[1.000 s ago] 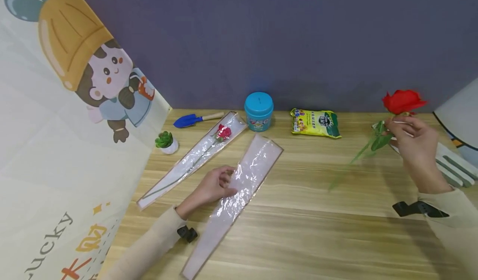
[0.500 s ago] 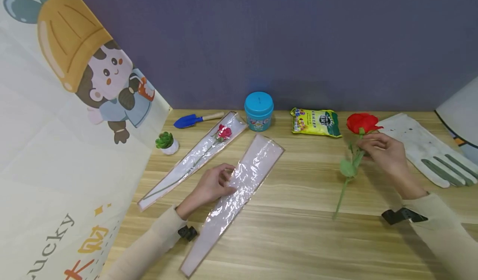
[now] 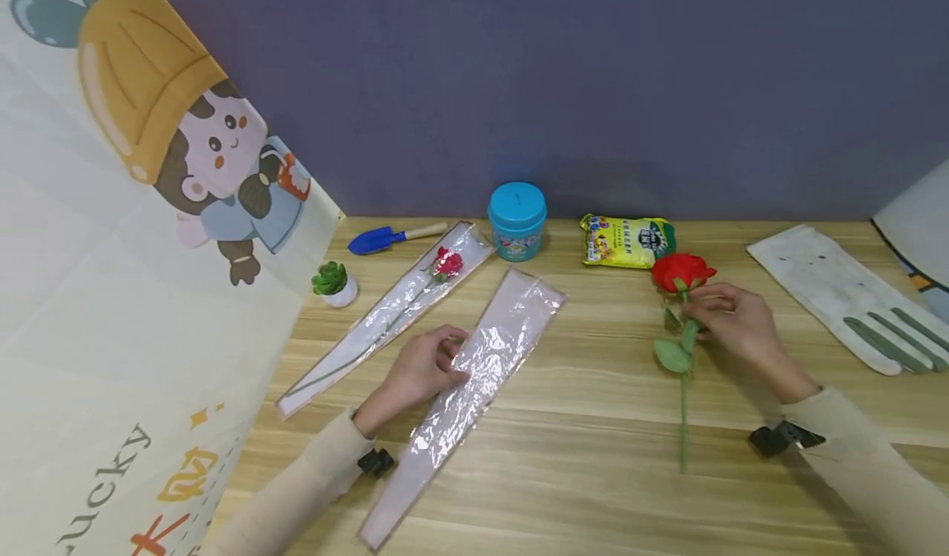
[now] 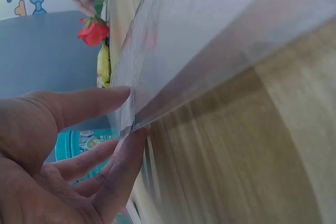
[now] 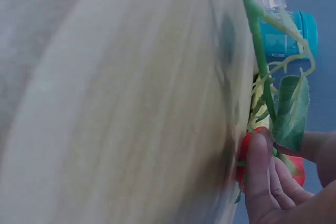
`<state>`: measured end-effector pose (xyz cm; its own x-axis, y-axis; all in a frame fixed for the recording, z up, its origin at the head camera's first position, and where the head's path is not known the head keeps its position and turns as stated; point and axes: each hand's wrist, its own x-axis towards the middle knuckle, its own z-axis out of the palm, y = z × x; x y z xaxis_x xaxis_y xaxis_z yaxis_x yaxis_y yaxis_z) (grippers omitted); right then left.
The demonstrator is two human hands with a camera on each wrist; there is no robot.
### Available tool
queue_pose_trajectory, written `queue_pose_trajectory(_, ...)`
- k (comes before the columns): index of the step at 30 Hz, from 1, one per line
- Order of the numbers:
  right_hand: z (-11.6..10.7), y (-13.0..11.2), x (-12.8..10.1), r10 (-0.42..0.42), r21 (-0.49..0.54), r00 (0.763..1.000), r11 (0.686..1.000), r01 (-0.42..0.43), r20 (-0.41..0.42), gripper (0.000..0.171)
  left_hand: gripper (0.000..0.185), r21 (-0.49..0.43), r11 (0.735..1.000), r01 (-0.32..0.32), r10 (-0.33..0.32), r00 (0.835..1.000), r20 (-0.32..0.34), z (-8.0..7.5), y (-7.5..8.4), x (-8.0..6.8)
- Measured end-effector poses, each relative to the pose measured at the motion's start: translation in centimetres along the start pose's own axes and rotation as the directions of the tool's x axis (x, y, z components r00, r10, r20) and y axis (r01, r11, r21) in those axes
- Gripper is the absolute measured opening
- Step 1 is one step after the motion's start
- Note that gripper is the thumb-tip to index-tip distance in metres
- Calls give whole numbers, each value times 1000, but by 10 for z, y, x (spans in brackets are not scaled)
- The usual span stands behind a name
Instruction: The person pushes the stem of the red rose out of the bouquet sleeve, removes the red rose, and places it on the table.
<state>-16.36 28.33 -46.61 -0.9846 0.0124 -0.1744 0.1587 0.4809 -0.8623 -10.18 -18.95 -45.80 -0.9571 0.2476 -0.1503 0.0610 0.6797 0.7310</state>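
Observation:
My right hand (image 3: 730,321) pinches a red rose (image 3: 680,271) by its green stem (image 3: 683,408) just below the bloom, low over the wooden table (image 3: 593,449). The right wrist view shows my fingers (image 5: 260,177) around the stem (image 5: 260,56) beside a leaf (image 5: 291,111). My left hand (image 3: 426,366) pinches the edge of an empty clear flower sleeve (image 3: 482,358) lying diagonally at centre; the left wrist view shows thumb and fingers (image 4: 123,150) on the film's edge (image 4: 173,77). A second sleeve (image 3: 385,317) to its left holds a small rose (image 3: 447,261).
Along the back stand a blue trowel (image 3: 385,237), a small potted succulent (image 3: 331,282), a teal round tin (image 3: 516,220) and a yellow-green packet (image 3: 626,241). A white work glove (image 3: 845,296) lies at the right. A cartoon-printed sheet (image 3: 133,251) borders the left.
My right hand has carried the red rose down and leftward from beside the glove to the table's middle right, the stem now pointing toward me. The left hand has stayed on the sleeve.

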Motion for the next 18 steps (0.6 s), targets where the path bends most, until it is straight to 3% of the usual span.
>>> queue_pose_trajectory(8,5,5,-6,41,-10,998,999,-41,37,45,62,17,1000,-2,2,1000,-20,3,1,-1)
queue_pose_trajectory(18,18,4,-17,7,17,995,1000,-9,95,42,60,62,998,4,-2,999,-32,3,3,2)
